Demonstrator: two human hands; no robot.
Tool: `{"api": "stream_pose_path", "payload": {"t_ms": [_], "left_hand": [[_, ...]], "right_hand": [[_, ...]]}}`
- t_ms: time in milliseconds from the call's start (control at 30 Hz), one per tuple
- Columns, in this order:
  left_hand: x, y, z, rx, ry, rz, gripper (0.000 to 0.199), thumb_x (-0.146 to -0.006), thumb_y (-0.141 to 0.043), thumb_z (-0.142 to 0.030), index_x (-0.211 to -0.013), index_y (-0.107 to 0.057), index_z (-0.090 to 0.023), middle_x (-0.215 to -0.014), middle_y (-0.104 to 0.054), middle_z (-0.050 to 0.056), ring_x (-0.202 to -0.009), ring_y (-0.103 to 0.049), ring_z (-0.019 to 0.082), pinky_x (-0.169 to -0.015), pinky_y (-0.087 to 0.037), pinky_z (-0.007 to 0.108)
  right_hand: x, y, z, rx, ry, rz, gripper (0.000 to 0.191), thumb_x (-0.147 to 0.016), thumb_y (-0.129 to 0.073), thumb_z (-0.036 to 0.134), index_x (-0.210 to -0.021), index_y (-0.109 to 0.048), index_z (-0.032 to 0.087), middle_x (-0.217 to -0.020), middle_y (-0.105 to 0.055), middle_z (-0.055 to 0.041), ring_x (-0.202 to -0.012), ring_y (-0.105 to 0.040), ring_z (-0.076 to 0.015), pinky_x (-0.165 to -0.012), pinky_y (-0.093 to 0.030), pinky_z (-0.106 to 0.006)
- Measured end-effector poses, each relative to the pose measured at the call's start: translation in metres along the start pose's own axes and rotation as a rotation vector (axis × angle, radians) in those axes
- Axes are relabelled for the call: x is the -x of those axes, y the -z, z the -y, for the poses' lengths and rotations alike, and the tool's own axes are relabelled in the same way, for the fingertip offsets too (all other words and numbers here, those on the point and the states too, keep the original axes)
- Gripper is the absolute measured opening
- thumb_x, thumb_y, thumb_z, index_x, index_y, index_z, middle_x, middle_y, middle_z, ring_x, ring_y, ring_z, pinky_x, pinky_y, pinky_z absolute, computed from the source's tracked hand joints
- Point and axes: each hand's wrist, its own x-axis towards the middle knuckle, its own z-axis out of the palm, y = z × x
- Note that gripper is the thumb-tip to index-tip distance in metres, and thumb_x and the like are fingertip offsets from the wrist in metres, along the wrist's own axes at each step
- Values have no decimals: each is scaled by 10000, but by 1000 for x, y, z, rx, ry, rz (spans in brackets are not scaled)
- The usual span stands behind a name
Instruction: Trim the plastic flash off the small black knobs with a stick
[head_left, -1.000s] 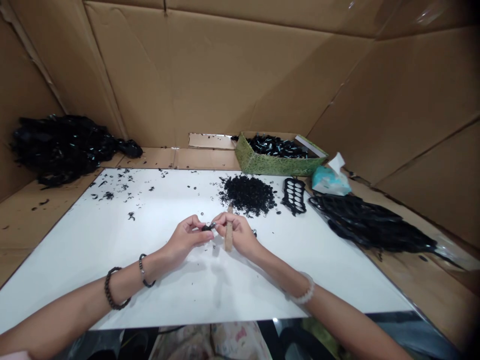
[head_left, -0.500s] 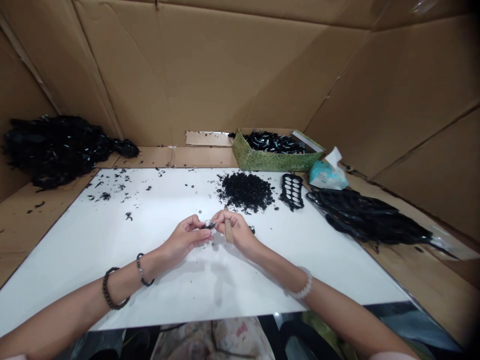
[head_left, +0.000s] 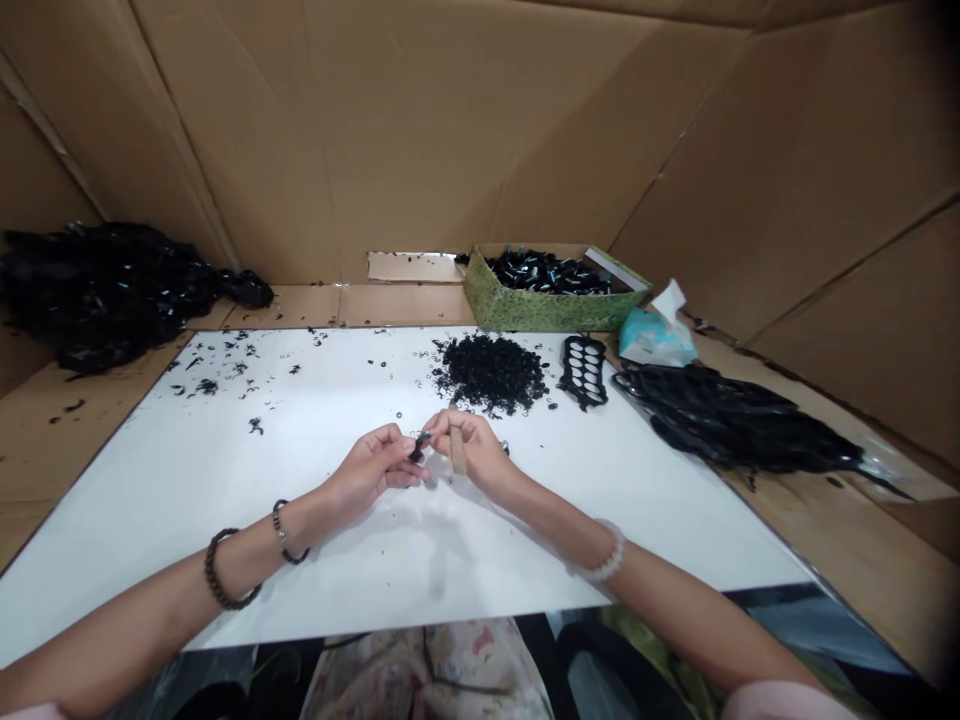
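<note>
My left hand [head_left: 371,466] and my right hand [head_left: 472,450] meet above the middle of a white board [head_left: 300,400]. A small black piece [head_left: 420,446] sits between them, pinched in my left fingertips, with my right fingers touching or close to it. My right hand also grips a short wooden stick [head_left: 457,456] that points down. Beyond my hands lies a heap of tiny black rubber rings [head_left: 491,373]. Its nearest stray rings are just past my fingers. Part of the black piece is hidden by my fingers.
A black perforated plastic frame [head_left: 583,372] lies on the board, with scattered black bits [head_left: 217,375] at the left. Tangled black heaps [head_left: 105,295] [head_left: 731,420] lie on both sides. A green box [head_left: 555,308] of black pieces and a tissue pack [head_left: 656,338] stand behind, inside cardboard walls [head_left: 375,130].
The whole scene sits slightly higher in the picture because my head has moved. My hands stay together, and the black piece now tilts more steeply between my fingers.
</note>
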Motion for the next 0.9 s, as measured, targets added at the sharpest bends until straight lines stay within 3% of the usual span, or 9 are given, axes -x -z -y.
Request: {"api": "stream_pose_path", "payload": {"t_ms": [300,467,633,700,800,900], "left_hand": [[-2,2,0,5,17,27,322,-668,-711,-394,-670,-508,-144,-665,-661,24,-585,-653,112,-537,-487,168],[-3,3,1,42,39,36,329,-698,-677,-425,-769,-595,-114,-617,-636,19,-505,-616,91,-480,-468,157],[-3,3,1,88,39,27,271,-765,-617,-395,-759,-572,-128,-671,-639,25,-520,-628,93,-493,-486,160],[-3,3,1,85,48,16,266,-791,-589,-387,-743,-559,-128,-681,-637,29,-521,-626,90,-502,-492,161],[-3,4,1,68,59,17,280,-809,-564,-392,-741,-559,-120,-675,-623,28,-525,-622,85,-492,-487,151],[-3,6,1,70,41,36,277,-787,-589,-403,-749,-541,-134,-708,-625,30,-541,-619,85,-496,-488,156]], "right_hand": [[0,0,-3,-43,-40,0,222,-637,-681,342,-612,-538,175,-710,-598,1,-586,-541,-109,-564,-417,-249],[-1,2,-6,-100,-11,18,220,-650,-682,339,-621,-539,175,-709,-614,-1,-650,-564,-116,-599,-411,-237],[-3,1,-1,66,103,-20,222,-689,-663,370,-664,-539,188,-742,-610,-7,-714,-567,-132,-679,-420,-268],[-6,5,4,152,199,-108,228,-713,-636,395,-682,-530,195,-748,-608,-13,-732,-562,-142,-695,-422,-279],[-12,24,14,358,342,-357,211,-791,-538,402,-733,-517,200,-772,-612,-31,-728,-555,-152,-678,-411,-283],[-18,55,24,917,366,-633,256,-830,-468,392,-688,-524,186,-657,-587,-48,-668,-525,-178,-664,-358,-306]]}}
